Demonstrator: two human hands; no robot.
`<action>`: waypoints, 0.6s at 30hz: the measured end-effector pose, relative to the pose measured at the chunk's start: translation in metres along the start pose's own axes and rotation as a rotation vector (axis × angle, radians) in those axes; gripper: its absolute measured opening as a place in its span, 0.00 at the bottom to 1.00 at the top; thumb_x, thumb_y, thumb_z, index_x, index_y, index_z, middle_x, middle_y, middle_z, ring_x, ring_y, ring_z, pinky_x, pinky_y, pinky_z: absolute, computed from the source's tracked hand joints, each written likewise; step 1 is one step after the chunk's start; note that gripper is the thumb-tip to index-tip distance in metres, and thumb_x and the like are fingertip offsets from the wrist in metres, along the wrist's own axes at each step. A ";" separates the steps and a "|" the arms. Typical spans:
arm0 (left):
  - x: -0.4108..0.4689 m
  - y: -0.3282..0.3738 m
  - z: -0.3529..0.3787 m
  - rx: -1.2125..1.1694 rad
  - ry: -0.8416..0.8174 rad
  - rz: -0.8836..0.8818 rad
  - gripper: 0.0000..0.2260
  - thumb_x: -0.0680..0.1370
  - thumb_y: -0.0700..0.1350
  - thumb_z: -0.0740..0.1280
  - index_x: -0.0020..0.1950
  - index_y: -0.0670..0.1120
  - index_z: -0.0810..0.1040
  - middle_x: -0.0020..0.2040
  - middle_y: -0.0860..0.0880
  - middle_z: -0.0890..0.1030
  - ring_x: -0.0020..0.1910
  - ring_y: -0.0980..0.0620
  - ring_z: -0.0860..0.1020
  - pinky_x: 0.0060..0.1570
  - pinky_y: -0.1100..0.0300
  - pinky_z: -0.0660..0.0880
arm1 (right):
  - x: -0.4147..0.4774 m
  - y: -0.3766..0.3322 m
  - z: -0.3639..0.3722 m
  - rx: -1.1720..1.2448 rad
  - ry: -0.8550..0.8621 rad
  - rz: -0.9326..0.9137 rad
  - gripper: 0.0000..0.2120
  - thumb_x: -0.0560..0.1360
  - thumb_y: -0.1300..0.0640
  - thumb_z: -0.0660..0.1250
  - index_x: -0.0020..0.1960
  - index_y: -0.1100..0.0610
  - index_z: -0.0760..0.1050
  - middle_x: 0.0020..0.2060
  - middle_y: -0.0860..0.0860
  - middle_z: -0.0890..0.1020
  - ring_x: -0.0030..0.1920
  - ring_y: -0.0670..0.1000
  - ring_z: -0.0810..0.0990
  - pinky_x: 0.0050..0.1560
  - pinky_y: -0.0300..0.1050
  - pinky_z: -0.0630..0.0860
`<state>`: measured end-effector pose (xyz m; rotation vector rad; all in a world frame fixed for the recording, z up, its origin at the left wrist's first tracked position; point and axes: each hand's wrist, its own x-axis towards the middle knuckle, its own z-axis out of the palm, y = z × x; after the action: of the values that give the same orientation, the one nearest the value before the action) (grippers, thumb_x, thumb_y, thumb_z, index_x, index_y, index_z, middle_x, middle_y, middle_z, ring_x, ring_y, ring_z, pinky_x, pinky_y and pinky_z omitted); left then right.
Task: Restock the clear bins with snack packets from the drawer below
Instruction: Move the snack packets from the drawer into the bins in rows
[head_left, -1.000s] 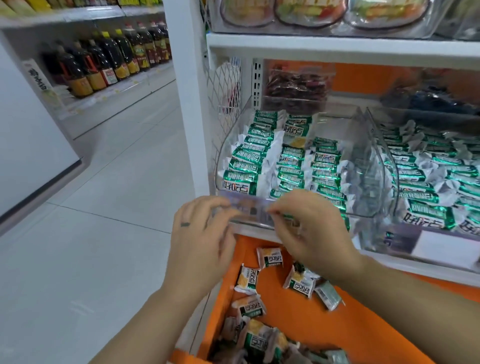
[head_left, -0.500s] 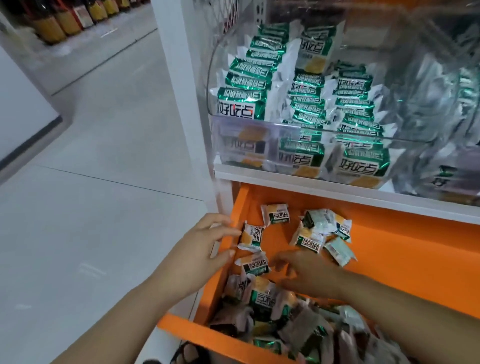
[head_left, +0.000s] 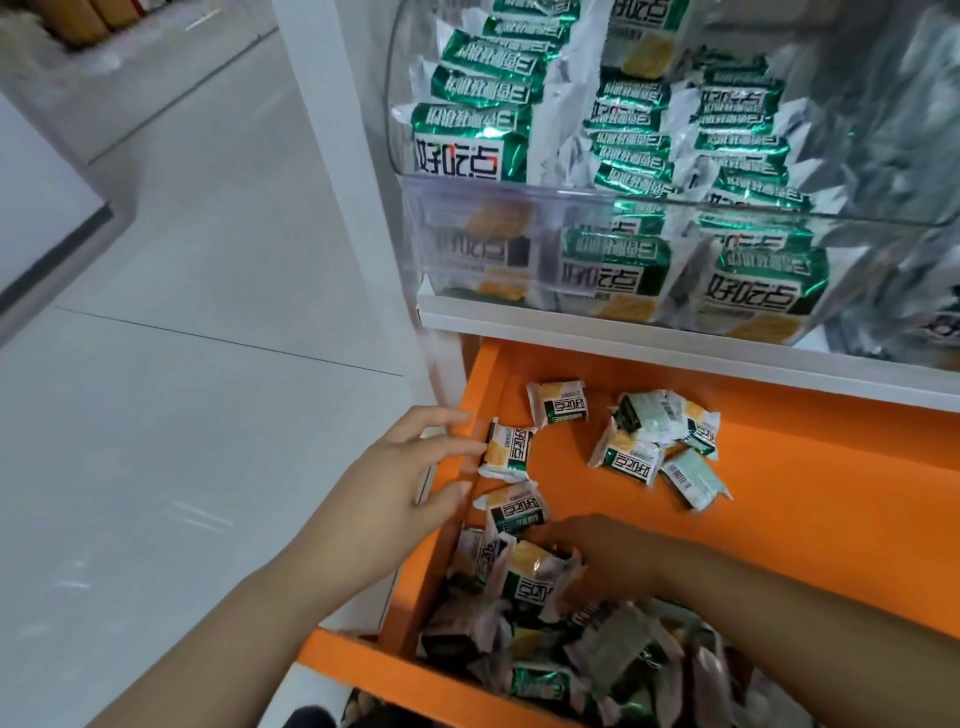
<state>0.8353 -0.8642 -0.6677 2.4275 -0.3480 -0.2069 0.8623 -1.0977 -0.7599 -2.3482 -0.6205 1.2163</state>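
Pale floor tiles (head_left: 182, 415) fill the left side, up to the white upright post (head_left: 332, 156) of the shelving. Just right of the post's foot, the left hand (head_left: 410, 467) lies with its fingers straight and slightly spread, and its fingertips (head_left: 457, 418) touch the top edge of the left wall of the orange drawer (head_left: 831, 493). It holds nothing.

The drawer stands pulled out beneath the white shelf (head_left: 675, 353). One snack packet (head_left: 509, 449) lies against the left wall, right beside the left hand's fingertips. Another packet (head_left: 558, 402) sits near the back left corner. Further right, toward the middle of the back, a small cluster of packets (head_left: 654, 441) lies overlapping, some face up and some showing their barcode side. Along the front edge a deep heap of packets (head_left: 545, 639) fills the drawer from the left wall rightward.

The right hand (head_left: 602, 556) reaches in from the lower right and rests at the back of that heap, touching the packets there. Its fingers are buried among them, so I cannot tell whether they are curled round a packet or lying flat.

Above, on the shelf's left end, the clear bin (head_left: 519, 213) holds rows of green-and-white packets stacked up to and over its front wall. To its right a second bin (head_left: 909, 156) is too blurred to make out in detail.
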 end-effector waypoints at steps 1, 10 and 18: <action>0.000 0.000 0.000 -0.003 -0.002 -0.003 0.14 0.78 0.46 0.66 0.60 0.61 0.76 0.66 0.68 0.65 0.60 0.72 0.67 0.55 0.82 0.60 | 0.000 0.000 0.000 -0.016 0.010 0.008 0.37 0.72 0.52 0.74 0.76 0.52 0.60 0.73 0.49 0.66 0.70 0.50 0.67 0.61 0.37 0.66; 0.000 0.007 -0.002 0.038 -0.039 -0.012 0.14 0.79 0.47 0.66 0.64 0.58 0.76 0.66 0.66 0.64 0.55 0.80 0.64 0.53 0.84 0.58 | -0.016 0.001 -0.031 -0.084 0.234 0.022 0.29 0.71 0.44 0.72 0.68 0.52 0.70 0.57 0.48 0.76 0.54 0.47 0.74 0.44 0.34 0.68; 0.002 0.026 -0.015 0.250 -0.093 -0.007 0.17 0.79 0.51 0.64 0.69 0.57 0.72 0.70 0.63 0.65 0.68 0.60 0.65 0.65 0.68 0.61 | -0.065 -0.025 -0.068 -0.051 0.335 -0.141 0.25 0.70 0.44 0.73 0.64 0.50 0.75 0.52 0.40 0.75 0.46 0.36 0.73 0.43 0.24 0.67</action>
<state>0.8357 -0.8748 -0.6402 2.6709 -0.4284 -0.2954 0.8813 -1.1250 -0.6684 -2.4272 -0.6924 0.7311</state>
